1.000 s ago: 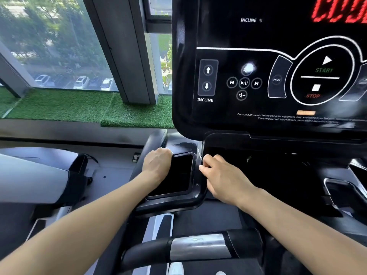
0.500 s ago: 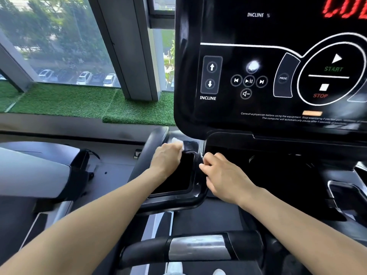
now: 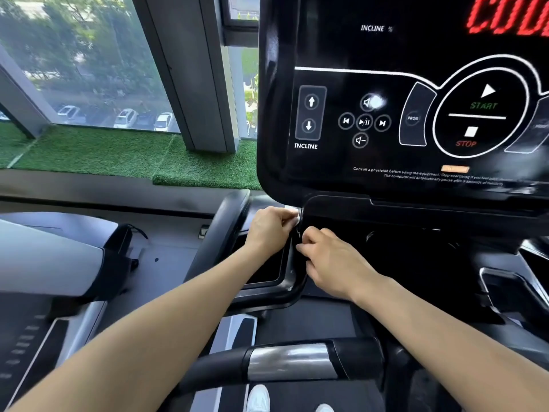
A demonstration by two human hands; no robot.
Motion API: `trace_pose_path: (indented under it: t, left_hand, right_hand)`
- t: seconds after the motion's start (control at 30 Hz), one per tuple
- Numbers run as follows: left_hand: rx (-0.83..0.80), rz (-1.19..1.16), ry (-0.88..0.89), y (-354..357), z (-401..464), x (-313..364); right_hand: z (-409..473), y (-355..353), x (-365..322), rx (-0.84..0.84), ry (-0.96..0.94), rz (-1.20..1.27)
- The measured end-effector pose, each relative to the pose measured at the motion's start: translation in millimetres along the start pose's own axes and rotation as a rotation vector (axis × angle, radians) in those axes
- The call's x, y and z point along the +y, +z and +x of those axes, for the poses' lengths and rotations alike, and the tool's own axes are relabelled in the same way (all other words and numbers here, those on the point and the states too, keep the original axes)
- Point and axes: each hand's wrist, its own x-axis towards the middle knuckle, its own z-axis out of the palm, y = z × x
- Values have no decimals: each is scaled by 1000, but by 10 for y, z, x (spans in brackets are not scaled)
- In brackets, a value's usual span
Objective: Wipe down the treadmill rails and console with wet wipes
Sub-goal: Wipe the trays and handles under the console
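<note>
A window [image 3: 89, 55] fills the upper left of the frame, looking out on green trees [image 3: 74, 40] and parked cars [image 3: 126, 118] below. A grey pillar [image 3: 193, 72] rises just right of the glass, with a slanted beam [image 3: 20, 96] at far left. Artificial turf [image 3: 118, 156] lines the sill beneath. At middle left stands a neighbouring machine [image 3: 50, 257], grey and black. White shoes [image 3: 259, 398] show at the bottom centre.

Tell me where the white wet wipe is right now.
In the head view, the white wet wipe is at centre, held by the left hand against the far end of the black side tray, just below the black console.
</note>
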Motion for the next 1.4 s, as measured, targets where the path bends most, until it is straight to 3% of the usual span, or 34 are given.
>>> trace_pose_path:
  t: [0.5, 0.8, 1.07, 1.23, 1.4]
  left_hand:
    - [-228, -42, 139, -202, -950, -194]
    - [-78, -38, -18, -158, -893, -3]
    - [-191, 69, 77, -280, -1122, -163]
    - [-69, 32, 34, -159, -1110, 7]
    - [-97, 74, 200, -210, -1221, -132]
  right_hand:
    - [-34, -83, 78, -81, 52, 110]
    - [15, -65, 89, -65, 60, 109]
    - [36, -68, 77, -60, 54, 101]
    - [63, -66, 87, -35, 63, 125]
    - [64, -41, 104, -38, 71, 141]
